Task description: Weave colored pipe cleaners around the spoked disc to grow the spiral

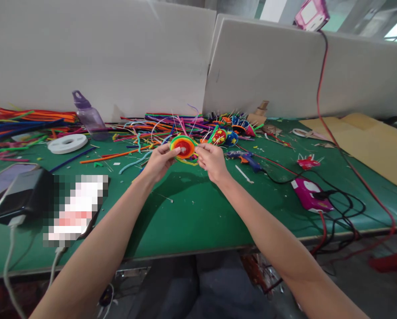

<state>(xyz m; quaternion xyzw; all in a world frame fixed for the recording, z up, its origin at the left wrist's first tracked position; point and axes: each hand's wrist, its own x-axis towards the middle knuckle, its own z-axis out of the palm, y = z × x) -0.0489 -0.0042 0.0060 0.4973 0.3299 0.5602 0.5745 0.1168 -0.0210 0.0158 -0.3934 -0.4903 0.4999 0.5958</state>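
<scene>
A round orange-and-red piece (184, 149) with a green and yellow rim is held above a green table (198, 217), at the center of the clock face. It is gripped from 8 o'clock by the left hand (160, 163), whose thumb is laid over its edge, and is pinched near its rim from 4 o'clock by the right hand (214, 161), fingers drawn together. Colorful fuzzy stems (170, 120) are heaped beyond, toward 11 and 12 o'clock. A red dome with yellow stars (219, 136) is seen between 2 and 3 o'clock, near the right hand. A blue glue gun (246, 160) is placed at 3 o'clock, while a white spool (67, 144) is set down well apart, at 9 o'clock.
</scene>
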